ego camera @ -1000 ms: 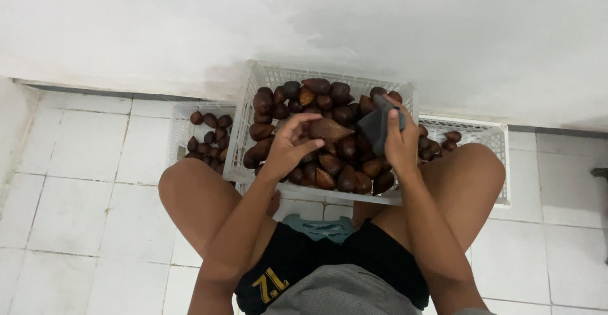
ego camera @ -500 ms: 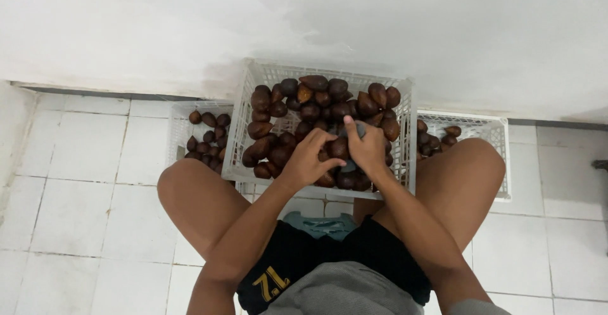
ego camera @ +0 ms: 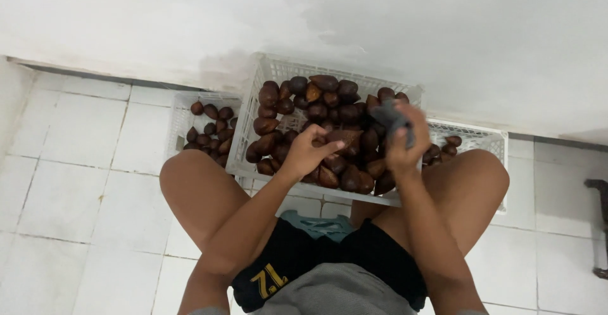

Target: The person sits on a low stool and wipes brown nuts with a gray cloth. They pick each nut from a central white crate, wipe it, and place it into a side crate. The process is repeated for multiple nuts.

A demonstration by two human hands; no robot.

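A: How far along is the sorting?
B: The middle crate (ego camera: 266, 77) looks nearly full; the 2 side crates hold few fruits.
A: The hands?
B: The left hand (ego camera: 306, 153) grips a brown fruit (ego camera: 344, 138) above the pile, long axis level, tip pointing right. The right hand (ego camera: 405, 144) clutches a grey cloth (ego camera: 394, 117).

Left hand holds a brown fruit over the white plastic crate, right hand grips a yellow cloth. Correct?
Nearly. In the head view the cloth in the right hand is dark grey, not yellow. The left hand does hold a brown pointed fruit over the white plastic crate.
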